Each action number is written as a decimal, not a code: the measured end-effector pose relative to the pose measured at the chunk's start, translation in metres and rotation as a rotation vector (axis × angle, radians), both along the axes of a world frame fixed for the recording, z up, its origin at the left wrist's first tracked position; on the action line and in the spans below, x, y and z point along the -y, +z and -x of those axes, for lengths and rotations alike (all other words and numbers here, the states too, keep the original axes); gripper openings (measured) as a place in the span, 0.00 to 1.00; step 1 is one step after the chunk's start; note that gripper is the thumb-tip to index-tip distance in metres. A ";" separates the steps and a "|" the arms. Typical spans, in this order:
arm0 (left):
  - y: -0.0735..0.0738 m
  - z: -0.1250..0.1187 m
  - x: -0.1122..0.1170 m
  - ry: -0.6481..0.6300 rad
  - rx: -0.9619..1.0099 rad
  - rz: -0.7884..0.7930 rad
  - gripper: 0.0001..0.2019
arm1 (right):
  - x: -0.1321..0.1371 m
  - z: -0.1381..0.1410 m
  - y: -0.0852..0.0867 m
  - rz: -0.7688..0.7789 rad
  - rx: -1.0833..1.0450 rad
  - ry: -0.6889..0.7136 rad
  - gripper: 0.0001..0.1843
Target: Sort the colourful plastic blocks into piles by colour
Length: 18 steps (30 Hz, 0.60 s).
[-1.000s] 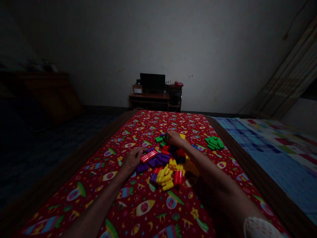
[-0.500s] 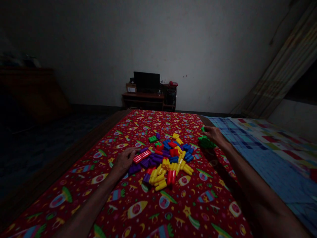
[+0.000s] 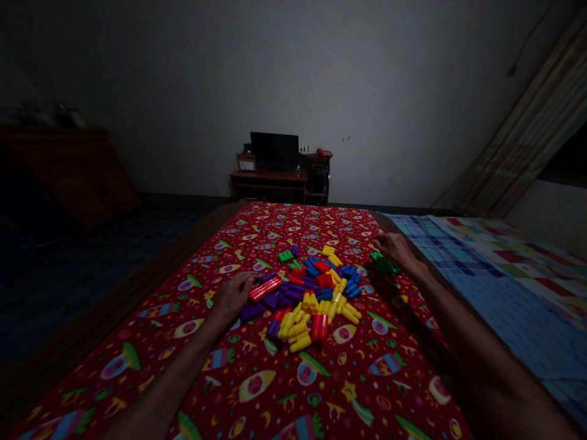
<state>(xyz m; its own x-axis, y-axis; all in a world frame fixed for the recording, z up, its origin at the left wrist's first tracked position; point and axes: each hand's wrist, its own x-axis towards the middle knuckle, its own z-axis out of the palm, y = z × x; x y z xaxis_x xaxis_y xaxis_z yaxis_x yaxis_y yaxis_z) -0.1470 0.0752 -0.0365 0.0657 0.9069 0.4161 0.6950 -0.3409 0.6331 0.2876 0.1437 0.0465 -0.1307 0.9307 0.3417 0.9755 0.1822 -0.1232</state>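
Two bare hands at either side of a heap of coloured plastic toy blocks on a red printed cloth.

In the head view, the left hand lies palm-down and open, its fingertips just beside a red block. The right hand curves over green blocks at the heap's right edge, touching them; whether it grips them cannot be told. The heap's central spot probably keeps it within reach of both hands. A checked blanket lies to the right; a dark monitor stands on a wooden desk beyond. No brand or writing is legible.
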 end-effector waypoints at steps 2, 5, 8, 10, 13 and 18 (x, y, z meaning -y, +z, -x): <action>0.000 -0.001 0.000 0.001 0.000 -0.003 0.20 | 0.002 0.038 0.008 -0.018 -0.042 0.156 0.19; -0.001 0.000 -0.001 0.007 -0.004 -0.016 0.19 | 0.004 0.107 0.013 0.061 0.026 0.329 0.19; -0.002 0.002 -0.001 0.008 -0.008 -0.025 0.19 | 0.000 0.170 0.009 0.186 0.126 0.336 0.19; -0.003 0.002 -0.002 -0.004 -0.006 -0.033 0.19 | -0.003 0.200 0.002 0.263 0.185 0.340 0.17; -0.004 0.003 -0.003 -0.008 -0.005 -0.037 0.18 | -0.007 0.226 -0.008 0.323 0.214 0.370 0.16; -0.004 0.003 -0.004 0.005 -0.011 -0.022 0.20 | -0.009 0.221 -0.011 0.277 0.102 0.460 0.18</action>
<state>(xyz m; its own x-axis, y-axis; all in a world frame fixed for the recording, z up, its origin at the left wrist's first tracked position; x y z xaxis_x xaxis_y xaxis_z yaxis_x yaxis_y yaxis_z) -0.1496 0.0788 -0.0409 0.0655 0.8980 0.4352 0.7034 -0.3509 0.6182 0.0664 0.1529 0.0353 -0.5653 0.8230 0.0564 0.8123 0.5673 -0.1359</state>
